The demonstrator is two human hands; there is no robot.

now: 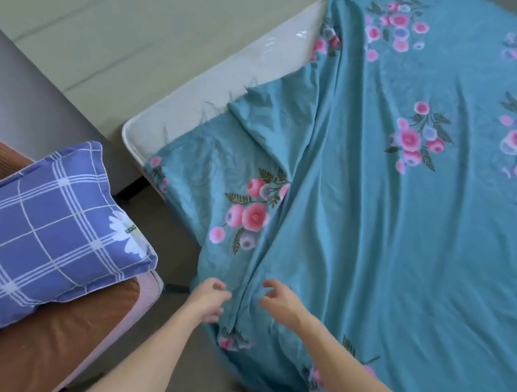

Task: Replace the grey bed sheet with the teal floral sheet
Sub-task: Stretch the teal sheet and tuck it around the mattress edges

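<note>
Both hands over teal floral sheet, fingers loosely curled, grip unclear

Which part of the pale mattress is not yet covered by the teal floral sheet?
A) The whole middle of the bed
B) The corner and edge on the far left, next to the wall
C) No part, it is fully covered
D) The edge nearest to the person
B: the pale mattress shows bare along its far-left corner and edge, where the teal floral sheet lies bunched in folds.
</note>
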